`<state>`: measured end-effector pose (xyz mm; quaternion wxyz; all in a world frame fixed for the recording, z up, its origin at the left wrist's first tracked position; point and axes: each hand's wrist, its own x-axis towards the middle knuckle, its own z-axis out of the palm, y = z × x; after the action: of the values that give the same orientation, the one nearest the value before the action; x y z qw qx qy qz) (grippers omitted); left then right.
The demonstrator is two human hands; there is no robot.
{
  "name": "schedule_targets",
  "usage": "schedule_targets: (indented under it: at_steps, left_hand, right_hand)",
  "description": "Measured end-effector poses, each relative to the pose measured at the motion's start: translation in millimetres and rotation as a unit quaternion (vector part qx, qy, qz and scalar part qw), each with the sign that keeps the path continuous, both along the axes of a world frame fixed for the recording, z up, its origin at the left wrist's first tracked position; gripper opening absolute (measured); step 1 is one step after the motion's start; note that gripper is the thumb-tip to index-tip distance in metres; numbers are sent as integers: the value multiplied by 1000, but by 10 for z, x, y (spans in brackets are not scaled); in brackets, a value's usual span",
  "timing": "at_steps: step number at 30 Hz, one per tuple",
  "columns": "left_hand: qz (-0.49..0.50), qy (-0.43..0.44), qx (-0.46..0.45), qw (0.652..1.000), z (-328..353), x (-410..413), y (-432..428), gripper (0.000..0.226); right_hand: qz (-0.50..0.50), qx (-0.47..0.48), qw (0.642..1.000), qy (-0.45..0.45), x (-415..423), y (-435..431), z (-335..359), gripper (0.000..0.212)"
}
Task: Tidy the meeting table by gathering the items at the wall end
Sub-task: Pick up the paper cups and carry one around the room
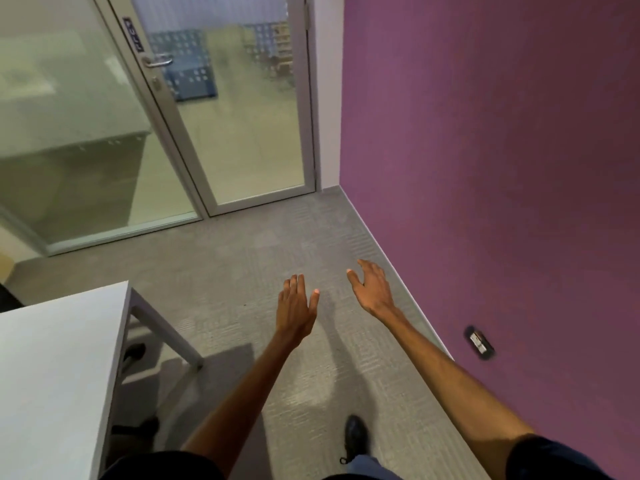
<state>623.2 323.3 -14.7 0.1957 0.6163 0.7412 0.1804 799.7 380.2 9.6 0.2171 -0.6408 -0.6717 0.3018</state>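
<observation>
Two empty hands, left hand (296,303), right hand (372,289), fingers relaxed, above carpet (242,271)

Office meeting room: glass door (225,109), grey carpet (263,258), white table (52,358).

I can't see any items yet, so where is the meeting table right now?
In the head view the white table sits at lower left, left of the left hand, with the glass door beyond it.

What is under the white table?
A slanted grey leg, shadowed carpet and dark shapes, perhaps chair parts. The tabletop covers everything else.
</observation>
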Motion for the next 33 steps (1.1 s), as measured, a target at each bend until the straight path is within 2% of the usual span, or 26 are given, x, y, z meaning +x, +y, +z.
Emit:
schedule_targets:
  at_steps: [7,15,24,33]
  left_hand:
    - [67,-14,2,998,119,-139,978,67]
    - [120,-9,-10,993,129,-516,1649,71]
    - [151,11,-29,988,-100,-1404,2767,68]
    - [189,20,-40,981,97,-2492,3867,70]
  right_hand:
    - [43,-11,999,11,-118,1211,166,60]
    - [98,3,995,7,-572,2079,95,50]
    - [157,-12,988,-3,-1445,3282,-125,50]
    - [207,6,978,-8,-2680,4494,30,49]
